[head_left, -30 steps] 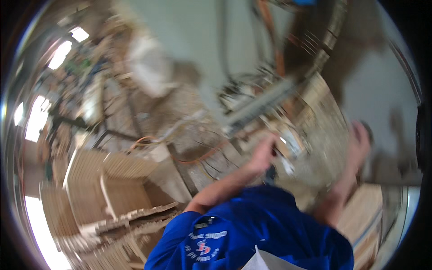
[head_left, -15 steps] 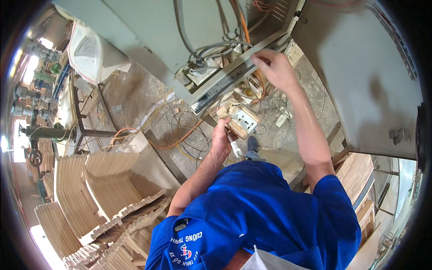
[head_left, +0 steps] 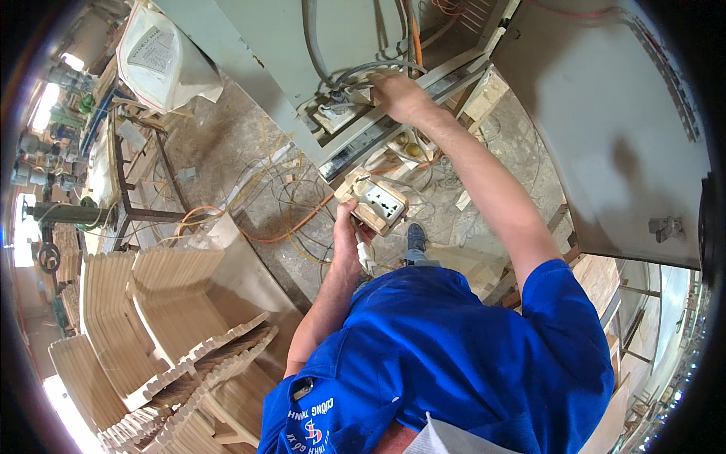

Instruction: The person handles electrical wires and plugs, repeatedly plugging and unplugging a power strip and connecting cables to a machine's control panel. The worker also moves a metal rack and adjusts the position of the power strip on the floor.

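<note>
My left hand (head_left: 348,240) is closed around a power socket block (head_left: 380,201), a white outlet panel set on a wooden base. Beside those fingers a white plug (head_left: 366,256) hangs on its cord. My right hand (head_left: 401,97) reaches over the lower sill of a grey metal cabinet (head_left: 276,45), next to the grey cables (head_left: 348,76) inside. Its fingertips are hard to make out, so I cannot tell whether they grip a cable. A white box-like fitting (head_left: 336,117) with cables running into it sits in the cabinet's bottom, left of that hand.
The cabinet door (head_left: 605,136) stands swung out on the right. Loose cables (head_left: 291,189) and an orange hose (head_left: 302,223) lie tangled on the floor. Stacks of curved wooden pieces (head_left: 170,303) fill the lower left. A white sack (head_left: 162,60) rests at upper left, near a metal-framed stand (head_left: 151,204).
My right hand has moved left and farther over the sill into the cabinet. The socket block in my left hand has shifted slightly left.
</note>
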Demonstrator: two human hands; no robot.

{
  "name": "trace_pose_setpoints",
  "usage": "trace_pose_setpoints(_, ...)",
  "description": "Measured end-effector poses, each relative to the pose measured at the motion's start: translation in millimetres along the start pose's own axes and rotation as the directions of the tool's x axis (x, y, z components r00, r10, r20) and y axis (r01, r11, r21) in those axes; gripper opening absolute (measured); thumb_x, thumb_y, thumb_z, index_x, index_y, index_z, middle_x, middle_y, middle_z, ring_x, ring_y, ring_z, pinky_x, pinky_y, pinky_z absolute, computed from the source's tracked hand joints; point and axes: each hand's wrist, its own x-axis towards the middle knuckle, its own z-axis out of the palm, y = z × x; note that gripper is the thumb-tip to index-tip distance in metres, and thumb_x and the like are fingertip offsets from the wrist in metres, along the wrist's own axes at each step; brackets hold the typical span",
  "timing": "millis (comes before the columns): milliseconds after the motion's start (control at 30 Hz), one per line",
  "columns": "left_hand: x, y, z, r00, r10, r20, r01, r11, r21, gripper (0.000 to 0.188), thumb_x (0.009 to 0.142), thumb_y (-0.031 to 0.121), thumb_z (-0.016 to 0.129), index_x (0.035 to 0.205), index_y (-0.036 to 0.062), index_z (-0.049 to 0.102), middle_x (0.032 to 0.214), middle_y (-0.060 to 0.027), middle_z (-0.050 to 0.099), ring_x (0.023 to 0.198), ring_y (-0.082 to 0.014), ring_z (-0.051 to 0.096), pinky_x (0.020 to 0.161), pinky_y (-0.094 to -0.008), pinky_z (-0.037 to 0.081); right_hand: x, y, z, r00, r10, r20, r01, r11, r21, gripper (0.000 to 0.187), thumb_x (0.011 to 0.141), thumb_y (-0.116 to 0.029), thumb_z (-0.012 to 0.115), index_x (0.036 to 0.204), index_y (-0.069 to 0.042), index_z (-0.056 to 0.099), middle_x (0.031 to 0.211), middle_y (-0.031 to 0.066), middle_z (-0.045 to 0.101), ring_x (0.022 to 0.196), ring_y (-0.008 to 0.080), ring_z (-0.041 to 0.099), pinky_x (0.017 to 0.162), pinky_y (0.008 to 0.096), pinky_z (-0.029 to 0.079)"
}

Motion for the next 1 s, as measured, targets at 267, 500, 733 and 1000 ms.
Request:
trace_pose_setpoints(267,-8.1,-1.5,16.0,0.998,0.039,-0.053,-0.035,0.997,0.07,0.055,0.093,0.036,0.059,0.132,-0.0012,0.049,0.118,-0.0167,0.063,0.099,-0.0291,0.069,0.089,-0.0445,0.059,42.9,25.3,45.4,0.965,-0.154,0.211,0.168,0.985,-0.047,0.025,0.094,-0.028,0.063,0.105,-0.006,0.071,0.095,0.0196,0.073,0.095,0.0397,0.07,0.087,0.0507,0.054)
trace_pose_setpoints(500,-2.9,-2.9,14.7,0.993,0.043,-0.11,-0.032,0.995,0.099,0.053,0.093,0.035,0.057,0.13,-0.0026,0.05,0.114,-0.0162,0.062,0.097,-0.0274,0.069,0.086,-0.0448,0.059,56.6,19.4,43.6,0.922,-0.153,0.356,0.131,0.988,0.085,0.032,0.095,-0.032,0.061,0.105,-0.004,0.072,0.097,0.0229,0.072,0.095,0.0426,0.068,0.087,0.0528,0.053)
trace_pose_setpoints(733,-1.5,0.5,26.0,0.994,0.05,-0.1,-0.035,0.988,0.148,0.047,0.092,0.033,0.058,0.123,-0.0019,0.053,0.108,-0.0146,0.062,0.089,-0.0272,0.069,0.081,-0.0434,0.059,66.4,24.4,67.7,0.907,0.004,0.421,-0.005,1.0,0.002,0.042,0.091,-0.036,0.054,0.105,-0.001,0.074,0.105,0.0271,0.07,0.099,0.0439,0.069,0.092,0.0516,0.053)
trace_pose_setpoints(1000,0.9,-2.2,26.2,0.987,0.057,-0.153,-0.034,0.988,0.148,0.046,0.09,0.033,0.062,0.12,-0.0008,0.053,0.109,-0.0137,0.059,0.088,-0.0255,0.067,0.078,-0.0426,0.06,71.4,31.1,63.4,0.87,-0.068,0.488,0.049,0.997,0.051,0.045,0.094,-0.04,0.052,0.118,-0.005,0.069,0.11,0.0232,0.071,0.103,0.0405,0.068,0.092,0.0499,0.052)
